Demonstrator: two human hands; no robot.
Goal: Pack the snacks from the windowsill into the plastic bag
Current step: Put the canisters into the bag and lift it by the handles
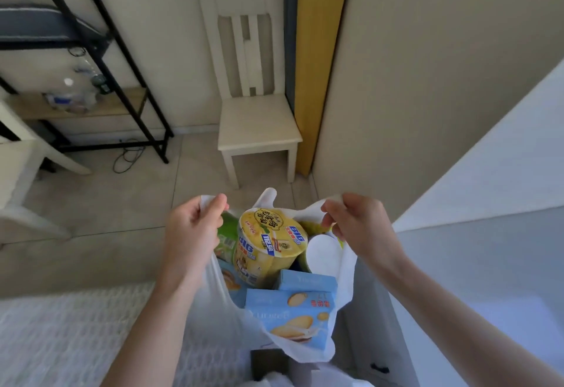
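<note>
The plastic bag, hanging full between the left hand and right hand, whose fingers each pinch a handle, could slip free or tear under the load, spilling the tilted noodle cup at its mouth.

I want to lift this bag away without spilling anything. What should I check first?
1. Left hand grips the left handle: ok.
2. Right hand pinches the right handle: ok.
3. Noodle cup settled: not ok, it lies tilted on top of the load.
4. Blue boxes inside the bag: ok.
5. Bag bottom untorn: cannot tell, hidden.
6. All snacks packed: cannot tell.
</note>
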